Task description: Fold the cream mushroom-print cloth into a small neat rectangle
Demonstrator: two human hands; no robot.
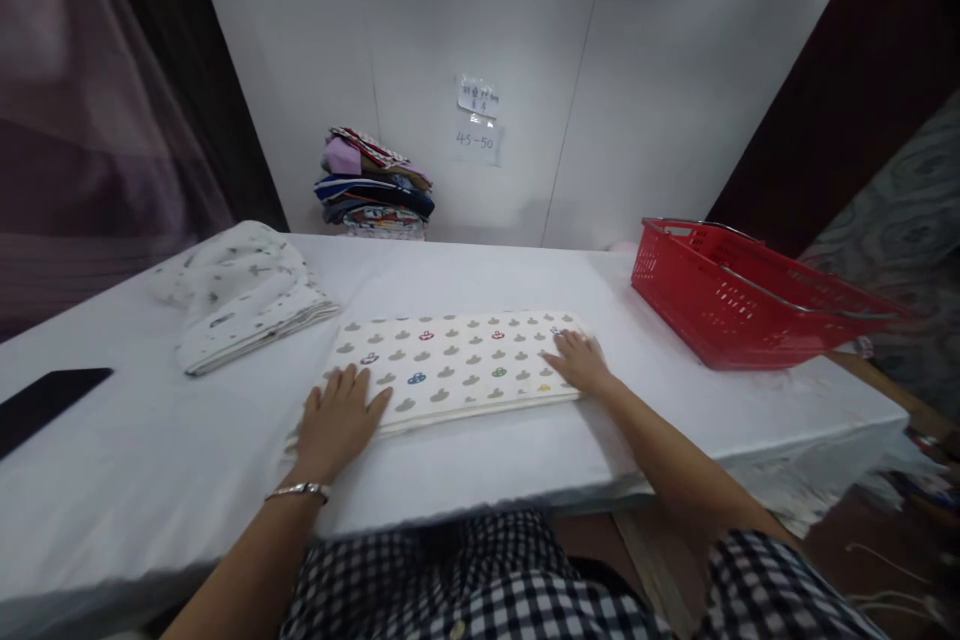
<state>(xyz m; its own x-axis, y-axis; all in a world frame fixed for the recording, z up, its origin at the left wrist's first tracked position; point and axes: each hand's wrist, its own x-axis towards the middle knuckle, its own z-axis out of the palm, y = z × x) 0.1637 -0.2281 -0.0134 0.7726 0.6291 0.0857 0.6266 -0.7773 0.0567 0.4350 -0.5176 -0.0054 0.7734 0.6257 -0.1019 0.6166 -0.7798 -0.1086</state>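
A folded white cloth (pixel 457 360) printed with grey and coloured shapes lies flat as a long rectangle in front of me. My left hand (pixel 339 420) rests on its left end, fingers spread, a bracelet on the wrist. At the right end, my right hand (pixel 579 360) lies on the cloth with its fingers stretched out. Both hands press flat and grip nothing. To the left is a second white cloth (pixel 247 295) with small dark prints, partly folded and loosely heaped.
A red basket (pixel 720 300) with metal handles stands at the right of the white-covered table (pixel 480 275). Stacked folded fabrics (pixel 375 185) sit by the back wall. A dark flat object (pixel 49 405) lies at the left. Another person's arm (pixel 892 395) shows beyond the basket.
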